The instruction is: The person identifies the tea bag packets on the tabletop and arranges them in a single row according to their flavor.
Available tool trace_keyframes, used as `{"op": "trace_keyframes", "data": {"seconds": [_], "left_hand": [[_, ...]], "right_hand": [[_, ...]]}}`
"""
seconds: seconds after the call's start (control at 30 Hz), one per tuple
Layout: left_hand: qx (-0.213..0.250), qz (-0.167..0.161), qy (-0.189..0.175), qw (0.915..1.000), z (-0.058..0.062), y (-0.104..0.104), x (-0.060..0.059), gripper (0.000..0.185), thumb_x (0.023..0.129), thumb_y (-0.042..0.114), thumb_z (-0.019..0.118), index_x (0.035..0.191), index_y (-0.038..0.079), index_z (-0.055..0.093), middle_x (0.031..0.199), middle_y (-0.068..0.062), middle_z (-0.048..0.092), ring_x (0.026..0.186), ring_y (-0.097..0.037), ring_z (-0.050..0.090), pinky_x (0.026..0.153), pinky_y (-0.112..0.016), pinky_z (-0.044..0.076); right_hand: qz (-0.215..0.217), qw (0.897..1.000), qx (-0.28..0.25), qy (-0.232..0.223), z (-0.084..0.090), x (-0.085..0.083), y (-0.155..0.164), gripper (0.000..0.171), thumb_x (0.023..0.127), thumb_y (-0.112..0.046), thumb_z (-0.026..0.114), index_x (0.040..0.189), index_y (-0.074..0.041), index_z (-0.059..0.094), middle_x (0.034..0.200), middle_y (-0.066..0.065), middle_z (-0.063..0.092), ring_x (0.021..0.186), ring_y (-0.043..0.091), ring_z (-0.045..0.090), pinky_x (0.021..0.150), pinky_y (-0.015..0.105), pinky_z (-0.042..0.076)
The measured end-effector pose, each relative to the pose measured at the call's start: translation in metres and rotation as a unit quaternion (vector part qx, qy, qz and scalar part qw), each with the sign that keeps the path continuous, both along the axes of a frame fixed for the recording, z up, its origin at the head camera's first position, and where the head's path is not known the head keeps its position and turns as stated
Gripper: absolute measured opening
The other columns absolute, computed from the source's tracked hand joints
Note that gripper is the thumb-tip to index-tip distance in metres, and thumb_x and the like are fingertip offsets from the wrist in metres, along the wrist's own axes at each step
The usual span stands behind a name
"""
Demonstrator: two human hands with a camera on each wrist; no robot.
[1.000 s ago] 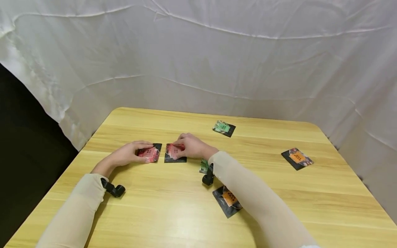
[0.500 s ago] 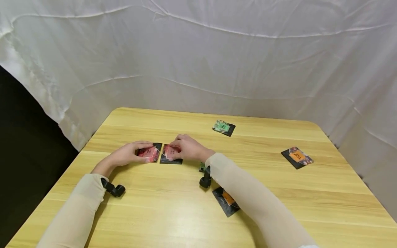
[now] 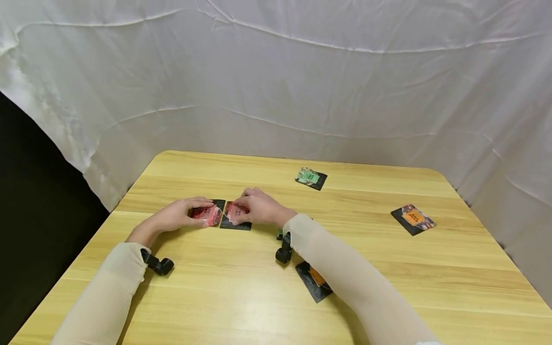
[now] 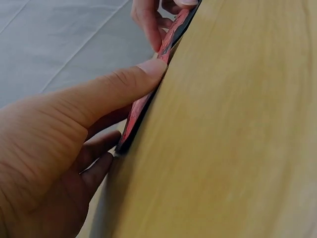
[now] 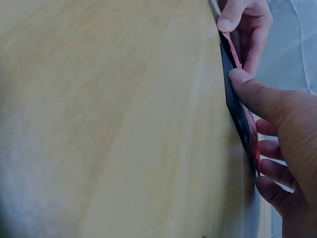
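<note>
The right hand [image 3: 258, 209] has slid its red card [image 3: 235, 216] leftward until it touches the left card [image 3: 208, 212], so the pair now sits edge to edge on the surface [image 3: 241, 297]. Each hand pinches its own card. A green card [image 3: 311, 178] and two orange cards [image 3: 413, 219] [image 3: 316, 282] lie apart; nothing blocks

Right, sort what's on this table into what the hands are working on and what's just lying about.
In hand:
left red card, under the left hand
right red card, under the right hand

Lying about:
green card
orange card
dark card beneath the right sleeve
</note>
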State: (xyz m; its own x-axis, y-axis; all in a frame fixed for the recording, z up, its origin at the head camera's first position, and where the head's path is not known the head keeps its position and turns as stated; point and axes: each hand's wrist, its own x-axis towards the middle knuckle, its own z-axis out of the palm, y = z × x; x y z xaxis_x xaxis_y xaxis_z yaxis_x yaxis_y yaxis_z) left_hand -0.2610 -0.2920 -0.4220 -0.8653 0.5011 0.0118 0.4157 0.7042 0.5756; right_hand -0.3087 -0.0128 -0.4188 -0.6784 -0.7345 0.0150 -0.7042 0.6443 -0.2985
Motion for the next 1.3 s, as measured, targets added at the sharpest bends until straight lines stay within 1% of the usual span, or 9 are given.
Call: {"op": "trace_keyframes", "data": {"seconds": [0.2,0.4,0.57,0.8,0.87,1.03,1.1,1.17,1.3], "left_hand": [[-0.048,0.0,0.041,0.998,0.002,0.003,-0.002,0.065,0.088,0.045,0.071,0.135,0.003,0.058,0.141,-0.022,0.049,0.131,-0.043,0.042,0.107,-0.059,0.032],[-0.081,0.028,0.044,0.9953,0.005,0.002,-0.001,0.066,0.09,0.045,0.069,0.137,0.001,0.055,0.141,-0.024,0.048,0.132,-0.044,0.041,0.108,-0.058,0.031],[-0.119,0.05,0.076,0.9887,0.007,0.0,-0.001,0.06,0.09,0.042,0.07,0.13,-0.002,0.06,0.133,-0.025,0.054,0.125,-0.046,0.046,0.106,-0.058,0.034],[-0.145,0.095,0.09,0.9808,0.009,0.001,-0.001,0.064,0.088,0.05,0.068,0.125,-0.001,0.06,0.126,-0.024,0.056,0.12,-0.044,0.05,0.102,-0.058,0.038],[-0.148,0.09,0.09,0.9808,0.009,0.001,-0.001,0.063,0.09,0.048,0.067,0.13,0.0,0.059,0.131,-0.025,0.054,0.122,-0.046,0.048,0.103,-0.059,0.036],[-0.149,0.044,0.073,0.9852,0.005,0.002,-0.001,0.052,0.101,0.032,0.056,0.143,0.003,0.049,0.147,-0.025,0.041,0.135,-0.048,0.033,0.11,-0.061,0.026],[-0.148,0.031,0.067,0.9862,0.003,0.003,-0.001,0.049,0.103,0.029,0.051,0.145,0.003,0.047,0.148,-0.025,0.039,0.137,-0.048,0.031,0.11,-0.06,0.025],[-0.151,0.033,0.069,0.9856,0.003,0.004,-0.001,0.048,0.103,0.029,0.051,0.145,0.003,0.047,0.148,-0.025,0.04,0.135,-0.048,0.033,0.11,-0.06,0.026],[-0.174,0.05,0.093,0.9792,0.006,0.007,0.0,0.048,0.102,0.032,0.052,0.139,0.001,0.053,0.142,-0.025,0.047,0.128,-0.047,0.042,0.107,-0.059,0.032]], "right_hand": [[0.002,1.0,0.0,-0.003,0.0,0.0,0.001,0.072,0.082,-0.06,0.07,0.138,-0.017,0.058,0.113,-0.007,0.054,0.095,0.01,0.045,0.079,0.023,0.041],[0.004,1.0,0.003,-0.006,0.001,0.001,0.002,0.072,0.082,-0.061,0.069,0.138,-0.018,0.058,0.114,-0.007,0.054,0.095,0.009,0.045,0.08,0.023,0.041],[0.004,1.0,0.008,0.0,0.003,0.001,0.004,0.071,0.082,-0.06,0.069,0.138,-0.017,0.059,0.116,-0.006,0.055,0.096,0.01,0.045,0.081,0.024,0.042],[0.008,1.0,0.016,0.009,0.006,0.002,0.007,0.069,0.084,-0.058,0.069,0.138,-0.016,0.059,0.117,-0.005,0.056,0.095,0.011,0.045,0.082,0.025,0.041],[0.01,1.0,0.018,0.01,0.006,0.003,0.007,0.069,0.084,-0.058,0.069,0.138,-0.016,0.059,0.116,-0.004,0.056,0.095,0.011,0.045,0.082,0.025,0.041],[0.012,1.0,0.022,0.008,0.006,0.004,0.009,0.07,0.083,-0.059,0.069,0.138,-0.016,0.059,0.118,-0.004,0.057,0.096,0.011,0.046,0.083,0.025,0.041],[0.013,1.0,0.023,0.007,0.006,0.004,0.009,0.07,0.083,-0.059,0.069,0.138,-0.016,0.059,0.119,-0.004,0.057,0.097,0.011,0.047,0.084,0.025,0.042],[0.015,1.0,0.025,0.009,0.006,0.003,0.009,0.071,0.083,-0.059,0.069,0.138,-0.016,0.059,0.119,-0.004,0.057,0.098,0.011,0.047,0.085,0.025,0.042],[0.019,0.999,0.029,0.01,0.005,0.002,0.01,0.071,0.083,-0.06,0.068,0.138,-0.017,0.058,0.12,-0.004,0.057,0.099,0.011,0.047,0.087,0.026,0.042]]}}
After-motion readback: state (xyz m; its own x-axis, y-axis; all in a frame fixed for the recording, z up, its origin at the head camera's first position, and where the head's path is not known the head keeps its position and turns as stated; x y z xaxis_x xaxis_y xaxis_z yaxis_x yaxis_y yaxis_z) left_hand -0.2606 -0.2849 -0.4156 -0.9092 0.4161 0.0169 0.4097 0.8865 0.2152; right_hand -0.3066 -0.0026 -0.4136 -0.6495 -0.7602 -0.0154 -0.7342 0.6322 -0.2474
